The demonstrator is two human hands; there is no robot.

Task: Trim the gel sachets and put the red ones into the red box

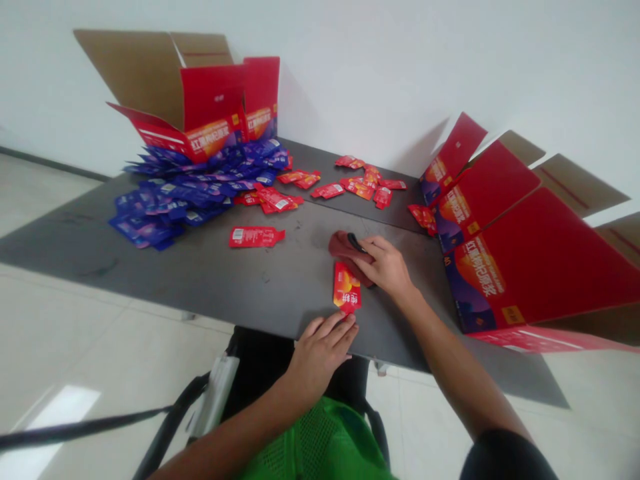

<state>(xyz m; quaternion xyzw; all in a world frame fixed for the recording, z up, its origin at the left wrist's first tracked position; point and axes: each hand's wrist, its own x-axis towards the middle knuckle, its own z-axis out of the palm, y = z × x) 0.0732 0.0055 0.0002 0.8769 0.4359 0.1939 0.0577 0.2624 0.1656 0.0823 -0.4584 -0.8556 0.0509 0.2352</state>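
Note:
My right hand (387,268) is closed on a reddish-brown cloth (341,244), with a small black object (355,243) at the fingertips whose kind I cannot make out. Just below the cloth lies a red and orange pouch (347,288), printed side up, its narrow end toward me. The fingertips of my left hand (323,350) rest on that narrow end; its fingers are stretched out flat near the table's front edge. Another red pouch (256,237) lies to the left with its barcode side up.
A heap of blue pouches (185,190) covers the table's left side before an open red carton (215,107). Loose red pouches (357,187) are scattered at the back. Open red cartons (530,260) stand on the right. A white wall (350,73) rises behind the grey table (210,280).

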